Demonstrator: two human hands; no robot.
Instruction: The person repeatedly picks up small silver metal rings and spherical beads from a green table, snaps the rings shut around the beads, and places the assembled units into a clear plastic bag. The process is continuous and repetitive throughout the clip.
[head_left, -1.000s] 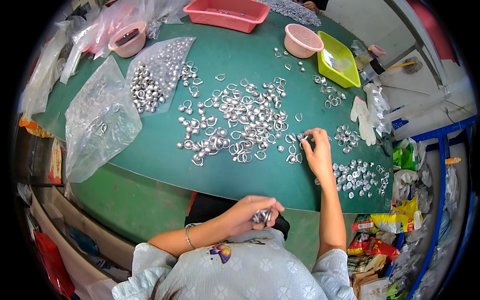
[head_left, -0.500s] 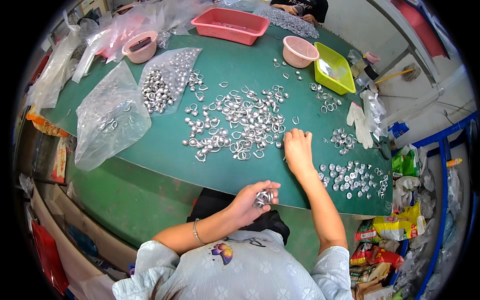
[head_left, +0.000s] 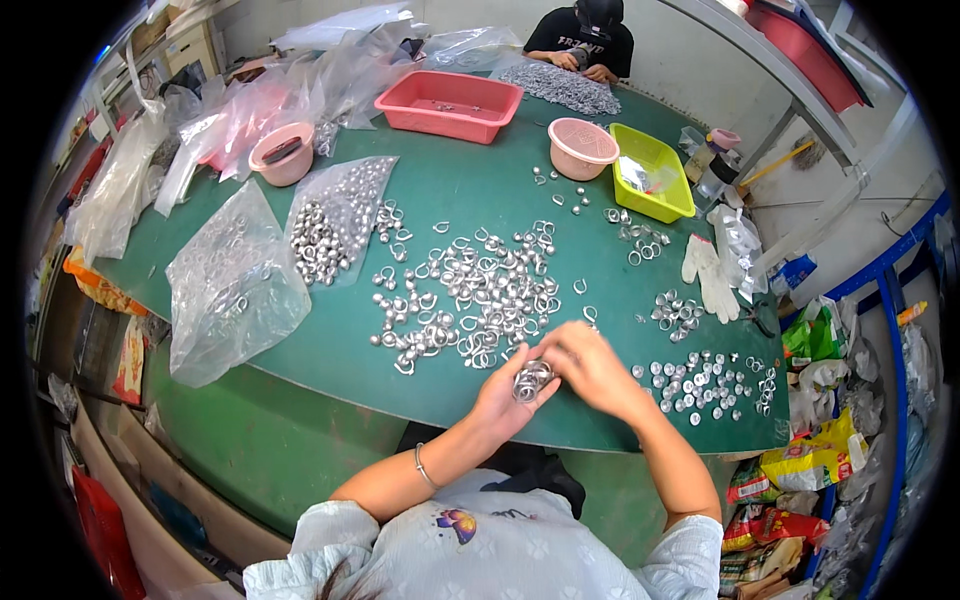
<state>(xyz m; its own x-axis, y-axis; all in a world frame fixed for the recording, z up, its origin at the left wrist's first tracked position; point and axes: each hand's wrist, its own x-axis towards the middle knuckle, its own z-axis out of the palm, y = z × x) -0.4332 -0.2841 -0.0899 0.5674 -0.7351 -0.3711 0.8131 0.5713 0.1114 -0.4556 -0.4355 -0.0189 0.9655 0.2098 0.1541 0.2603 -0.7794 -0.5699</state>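
Observation:
My left hand point(head_left: 503, 396) is cupped palm-up above the near table edge, holding several silver metal rings point(head_left: 532, 381). Beside it, my right hand point(head_left: 585, 365) is bent over toward the left fingers; its own fingers are smeared by motion, and I cannot tell what they hold. Beyond my hands spreads a heap of loose silver rings with ball-like ends point(head_left: 490, 290) on the green table point(head_left: 450, 185). One loose ring point(head_left: 590, 314) rests just past my right hand. Right of that hand lie round silver caps point(head_left: 700, 385) in a loose group.
Left on the table are a clear bag of silver balls point(head_left: 345, 215) and another plastic bag point(head_left: 235, 285). Behind stand a red tray point(head_left: 450, 128), pink baskets point(head_left: 585, 150) and a yellow-green basket point(head_left: 655, 200). White gloves point(head_left: 712, 278) lie right. Another person point(head_left: 580, 45) works at the far end.
My right hand has moved back from the heap to my left hand. My left hand still holds the rings. The view has tilted up, showing more of the other person.

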